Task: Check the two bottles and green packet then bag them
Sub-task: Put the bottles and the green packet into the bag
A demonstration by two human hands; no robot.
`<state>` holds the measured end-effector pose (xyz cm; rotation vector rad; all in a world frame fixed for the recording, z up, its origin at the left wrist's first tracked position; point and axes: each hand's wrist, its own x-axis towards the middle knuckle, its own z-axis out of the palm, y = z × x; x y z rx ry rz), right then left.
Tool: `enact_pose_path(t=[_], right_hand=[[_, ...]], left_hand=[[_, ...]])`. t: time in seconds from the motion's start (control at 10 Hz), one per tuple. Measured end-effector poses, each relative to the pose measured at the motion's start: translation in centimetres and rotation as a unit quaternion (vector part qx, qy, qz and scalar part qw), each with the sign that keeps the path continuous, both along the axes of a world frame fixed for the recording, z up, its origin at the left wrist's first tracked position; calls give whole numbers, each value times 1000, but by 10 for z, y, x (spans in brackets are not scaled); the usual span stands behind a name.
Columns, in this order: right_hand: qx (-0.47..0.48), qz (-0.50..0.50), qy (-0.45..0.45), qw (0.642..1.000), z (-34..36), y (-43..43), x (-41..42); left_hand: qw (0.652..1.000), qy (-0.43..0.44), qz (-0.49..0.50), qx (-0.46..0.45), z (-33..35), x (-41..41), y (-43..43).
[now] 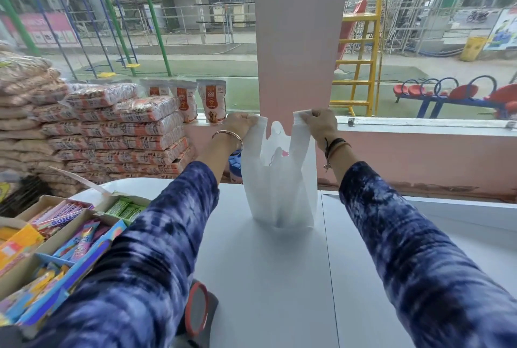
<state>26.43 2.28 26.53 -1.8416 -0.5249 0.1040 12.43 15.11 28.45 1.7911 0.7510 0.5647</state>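
White plastic carrier bag [279,179] stands upright on the white counter [265,277] toward its far edge, approx. mid-width, mouth pulled open; contents only faint shapes thru the plastic, can't tell which. Left hand [240,123] fist-clenched on left handle, right hand [320,123] clenched on right handle. Blue-capped bottle [235,164] partly hidden behind left wrist; sweets boxes [56,235] at counter's left edge w/ green packets [126,207].

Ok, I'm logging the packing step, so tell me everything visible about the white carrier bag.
The white carrier bag looks like thin, translucent plastic with two loop handles. It stands upright on the white counter, its base resting there. The left hand and right hand each grip one handle, pulling the mouth open. Faint shapes show inside.
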Motion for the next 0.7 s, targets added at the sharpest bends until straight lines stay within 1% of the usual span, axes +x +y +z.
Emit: enact_pose_path(t=[0.1, 0.2, 0.3, 0.4, 0.5, 0.6, 0.7], right_hand=[[42, 1, 2, 999, -3, -5, -1], [59, 6, 12, 998, -6, -14, -8], [-9, 21, -21, 1000, -16, -33, -29], [-146, 48, -47, 987, -37, -64, -51], [-317, 143, 13, 937, -61, -97, -68], [-517, 274, 79, 807, -81, -122, -91], [-590, 339, 133, 721, -90, -126, -103]], left_hand=[[998, -49, 27, -32, -8, -4, 4], [997, -55, 34, -45, -8, -14, -12], [994, 75, 29, 68, -24, -24, -24], [964, 237, -53, 113, -50, -39, -34], [892, 408, -172, 86, -66, -61, -53], [804, 531, -266, -1, -81, -78, -79], [707, 620, -330, -83, -94, -87, -97]])
